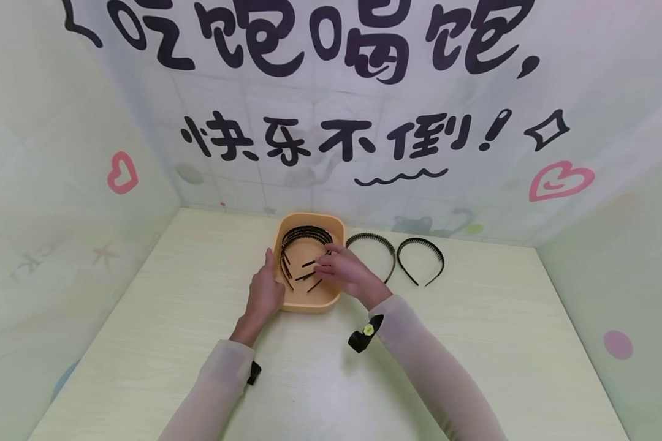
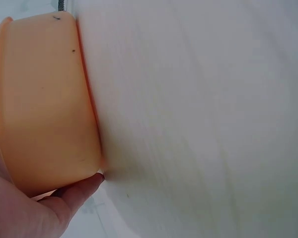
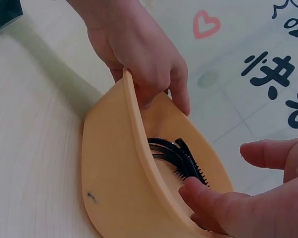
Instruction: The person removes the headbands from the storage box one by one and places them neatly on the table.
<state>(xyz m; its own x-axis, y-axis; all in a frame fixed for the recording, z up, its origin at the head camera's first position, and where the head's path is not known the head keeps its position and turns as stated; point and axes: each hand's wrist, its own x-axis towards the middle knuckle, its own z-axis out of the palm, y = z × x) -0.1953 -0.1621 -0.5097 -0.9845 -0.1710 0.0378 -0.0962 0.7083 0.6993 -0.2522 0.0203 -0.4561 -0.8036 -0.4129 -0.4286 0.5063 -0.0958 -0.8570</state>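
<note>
An orange plastic bin point(image 1: 310, 308) stands on the table in the head view, with several black toothed headbands point(image 1: 307, 231) lying inside it. My left hand point(image 1: 266, 289) grips the bin's left side; the left wrist view shows a finger low against its outer wall point(image 2: 44, 109). Over the bin's right edge reaches my right hand point(image 1: 346, 269). In the right wrist view its fingertips point(image 3: 193, 186) are at the headbands point(image 3: 171, 156), with the thumb well apart from them. Whether they touch a headband is hard to tell.
Right of the bin, two more headbands lie on the pale table: one toothed band point(image 1: 371, 236), partly behind my right hand, and another point(image 1: 421, 242) farther right. White printed sheets point(image 1: 320, 184) with black lettering wall the table at the back and sides.
</note>
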